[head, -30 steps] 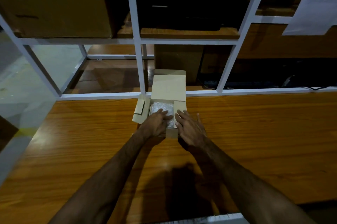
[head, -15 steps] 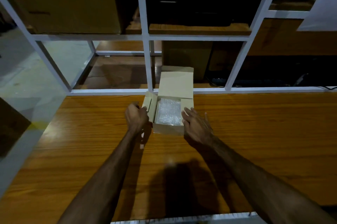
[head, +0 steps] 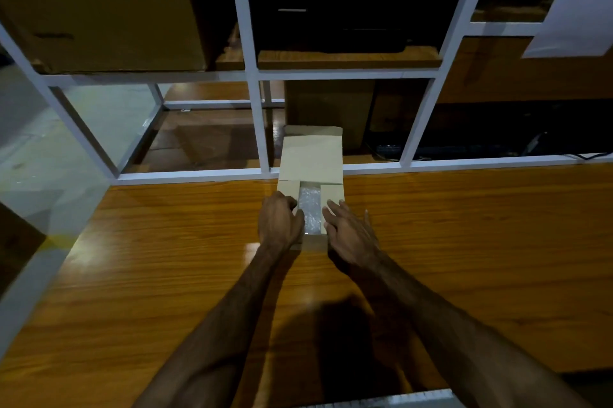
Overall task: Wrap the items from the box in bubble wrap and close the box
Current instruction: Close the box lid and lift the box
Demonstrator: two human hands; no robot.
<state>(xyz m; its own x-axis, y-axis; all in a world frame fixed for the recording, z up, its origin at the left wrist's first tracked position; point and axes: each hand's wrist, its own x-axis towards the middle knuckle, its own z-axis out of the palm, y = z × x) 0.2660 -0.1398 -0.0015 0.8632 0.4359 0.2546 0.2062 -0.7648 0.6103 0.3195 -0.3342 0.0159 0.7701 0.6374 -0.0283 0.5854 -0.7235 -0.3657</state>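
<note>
A small cardboard box (head: pixel 313 243) sits at the far middle of the wooden table, its big lid flap (head: pixel 311 158) standing up at the back. A bundle in bubble wrap (head: pixel 310 208) shows through the narrow gap between the two side flaps. My left hand (head: pixel 278 223) lies on the left side flap, pressing it down over the box. My right hand (head: pixel 348 231) rests with spread fingers on the right side flap (head: pixel 331 198), which is folded inward.
The wooden table (head: pixel 464 241) stretches wide to both sides. A white metal shelf frame (head: pixel 262 128) stands right behind the box. A large carton (head: pixel 99 9) is on the upper left shelf and a white sheet (head: pixel 577 2) hangs at the upper right.
The left side flap, open outward half a second ago, is now folded over the box under my left hand. My right hand has moved onto the right flap. Less bubble wrap shows.
</note>
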